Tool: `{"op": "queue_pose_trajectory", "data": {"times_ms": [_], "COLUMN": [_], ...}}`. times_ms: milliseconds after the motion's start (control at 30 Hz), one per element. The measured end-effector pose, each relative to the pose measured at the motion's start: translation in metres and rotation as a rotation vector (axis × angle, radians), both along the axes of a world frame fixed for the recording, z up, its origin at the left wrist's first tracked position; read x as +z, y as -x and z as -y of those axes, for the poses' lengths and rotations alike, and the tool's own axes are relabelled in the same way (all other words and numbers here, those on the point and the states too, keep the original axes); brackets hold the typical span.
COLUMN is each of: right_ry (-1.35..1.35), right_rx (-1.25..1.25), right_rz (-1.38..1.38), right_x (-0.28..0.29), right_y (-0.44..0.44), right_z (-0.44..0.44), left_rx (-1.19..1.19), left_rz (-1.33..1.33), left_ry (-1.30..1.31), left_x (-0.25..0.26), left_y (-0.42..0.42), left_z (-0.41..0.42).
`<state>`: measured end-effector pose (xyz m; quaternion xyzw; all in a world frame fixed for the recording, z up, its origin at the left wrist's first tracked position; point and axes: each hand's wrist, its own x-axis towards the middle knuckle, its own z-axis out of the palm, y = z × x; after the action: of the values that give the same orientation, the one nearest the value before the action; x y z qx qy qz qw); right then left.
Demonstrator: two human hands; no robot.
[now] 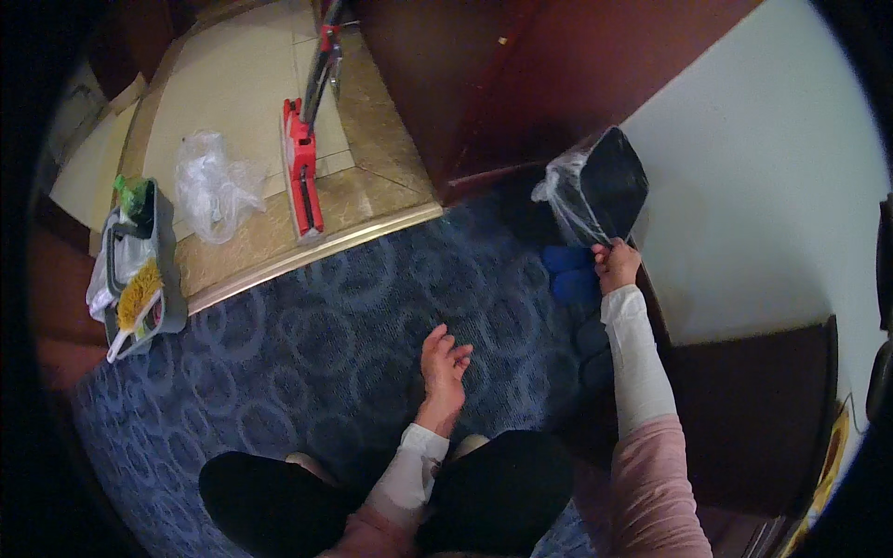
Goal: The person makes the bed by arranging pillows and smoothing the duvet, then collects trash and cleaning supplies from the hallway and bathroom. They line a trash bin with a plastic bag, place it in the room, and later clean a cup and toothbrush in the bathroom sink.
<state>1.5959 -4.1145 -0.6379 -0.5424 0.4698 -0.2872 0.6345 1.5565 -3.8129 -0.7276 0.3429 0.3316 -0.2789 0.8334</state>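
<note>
My right hand (617, 265) grips the rim of a dark waste bin (614, 183) and the clear plastic liner (568, 185) folded over it. The bin is tilted, with its dark mouth partly in view, close to the white wall. Above the carpet (328, 335), in front of my knees, my left hand (445, 363) is held with its fingers apart and nothing in them. Just left of the bin, beside my right wrist, blue slippers (573, 273) lie on the carpet.
A red flat mop head (302, 174) and a crumpled clear plastic bag (213, 185) lie on the tiled floor, beyond a metal threshold strip (314, 257). At left stands a grey cleaning caddy (167, 258) holding a yellow-bristled brush (139, 293). Dark furniture (753, 411) is at right.
</note>
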Motion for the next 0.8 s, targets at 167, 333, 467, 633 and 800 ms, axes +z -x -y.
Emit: {"op": "queue_pose_trajectory", "data": {"times_ms": [167, 333, 467, 633, 800], "right_ry": [-0.114, 0.024, 0.179, -0.001, 0.104], "right_rx": [0.065, 0.046, -0.054, 0.02, 0.224], "right_rz": [0.152, 0.02, -0.017, -0.151, -0.252], "right_x": [-0.061, -0.077, -0.038, -0.099, -0.101], "right_y": [0.012, 0.036, 0.042, 0.076, 0.086], "right_z": [0.066, 0.056, -0.037, -0.073, -0.111], "left_rx": [-0.145, -0.321, -0.593, -0.415, -0.18], "left_rz": [0.194, 1.035, 1.505, 1.226, 0.732], "left_ry": [-0.229, -0.821, -1.09, -1.771, -2.337], "left_x": [0.016, 0.016, 0.052, 0.063, 0.106], "left_y": [-0.025, -0.115, -0.188, -0.243, -0.288], "left_z": [0.014, -0.031, -0.148, -0.368, -0.521]}}
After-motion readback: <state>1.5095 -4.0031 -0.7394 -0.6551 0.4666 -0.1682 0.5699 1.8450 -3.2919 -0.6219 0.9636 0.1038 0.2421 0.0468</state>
